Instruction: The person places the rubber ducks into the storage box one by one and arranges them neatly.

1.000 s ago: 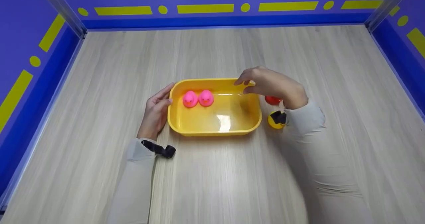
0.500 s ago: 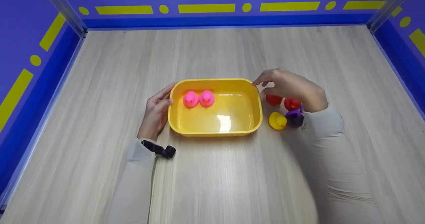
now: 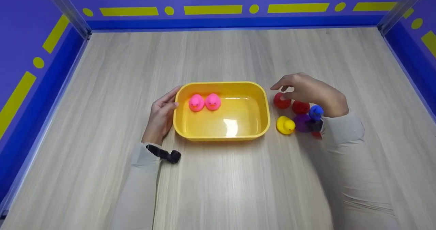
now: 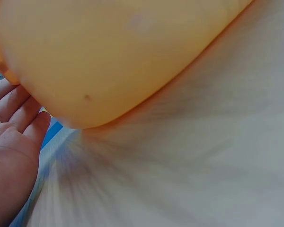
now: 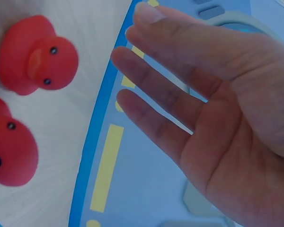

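Observation:
At the middle of the head view stands a yellow tub with two pink rubber ducks, one beside the other. My left hand holds its left end, thumb at the rim and fingers along the outer wall. Right of the tub, my right hand hovers over a red rubber duck with nothing in its grasp. The right wrist view shows its fingers spread and relaxed, apart from that duck and another red duck.
Around the red ducks sit a yellow duck, a purple duck and a blue duck. A bit of something red shows below the right wrist camera. Blue walls bound the wooden table.
My right hand has moved right, from over the tub's right end to above the red ducks, uncovering more of the ducks there. The left hand stays on the tub.

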`<action>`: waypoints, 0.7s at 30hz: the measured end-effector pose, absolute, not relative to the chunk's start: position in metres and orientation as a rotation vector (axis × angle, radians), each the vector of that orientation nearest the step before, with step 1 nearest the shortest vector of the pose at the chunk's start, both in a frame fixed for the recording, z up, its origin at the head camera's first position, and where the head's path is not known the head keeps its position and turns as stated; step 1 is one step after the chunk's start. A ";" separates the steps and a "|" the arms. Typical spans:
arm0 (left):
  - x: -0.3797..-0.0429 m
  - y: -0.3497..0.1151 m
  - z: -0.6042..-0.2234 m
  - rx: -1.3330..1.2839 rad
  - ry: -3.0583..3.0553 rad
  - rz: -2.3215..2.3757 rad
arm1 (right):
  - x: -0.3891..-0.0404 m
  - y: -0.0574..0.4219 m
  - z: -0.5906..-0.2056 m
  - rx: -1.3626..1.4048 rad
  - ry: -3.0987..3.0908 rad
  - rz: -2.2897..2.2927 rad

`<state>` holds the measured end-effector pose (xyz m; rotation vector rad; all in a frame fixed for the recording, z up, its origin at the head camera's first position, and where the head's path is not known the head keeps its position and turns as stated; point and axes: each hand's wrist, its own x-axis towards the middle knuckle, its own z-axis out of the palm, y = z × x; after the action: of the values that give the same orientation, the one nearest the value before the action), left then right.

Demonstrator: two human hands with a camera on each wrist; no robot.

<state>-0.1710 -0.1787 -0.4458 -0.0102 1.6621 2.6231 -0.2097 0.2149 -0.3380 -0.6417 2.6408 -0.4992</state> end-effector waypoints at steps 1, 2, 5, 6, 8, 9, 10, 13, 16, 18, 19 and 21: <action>-0.171 -0.179 -0.446 -0.004 1.661 2.623 | -0.210 0.216 -0.339 -0.645 2.645 -0.501; -0.171 -0.179 -0.446 0.004 1.662 2.622 | -0.210 0.218 -0.340 -0.651 2.649 -0.504; -0.171 -0.179 -0.446 0.026 1.656 2.621 | -0.210 0.222 -0.342 -0.660 2.647 -0.517; -0.171 -0.179 -0.447 0.029 1.655 2.621 | -0.210 0.223 -0.342 -0.654 2.641 -0.529; -0.171 -0.179 -0.447 0.031 1.656 2.621 | -0.209 0.226 -0.343 -0.626 2.620 -0.562; -0.171 -0.179 -0.447 0.032 1.655 2.623 | -0.209 0.227 -0.343 -0.609 2.609 -0.574; -0.171 -0.179 -0.448 0.032 1.652 2.625 | -0.209 0.228 -0.343 -0.597 2.602 -0.582; -0.171 -0.179 -0.447 0.038 1.646 2.630 | -0.207 0.232 -0.344 -0.542 2.590 -0.592; -0.170 -0.179 -0.446 0.043 1.641 2.632 | -0.207 0.236 -0.346 -0.511 2.603 -0.570; -0.170 -0.179 -0.445 0.043 1.640 2.631 | -0.206 0.237 -0.347 -0.487 2.606 -0.564; -0.170 -0.179 -0.445 0.045 1.639 2.629 | -0.206 0.238 -0.348 -0.485 2.605 -0.562; -0.170 -0.179 -0.446 0.038 1.632 2.629 | -0.206 0.239 -0.349 -0.481 2.599 -0.569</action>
<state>-0.1702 -0.1792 -0.4456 0.0381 1.6323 2.6288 -0.2062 0.2385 -0.3493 -0.4805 2.5987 -0.5689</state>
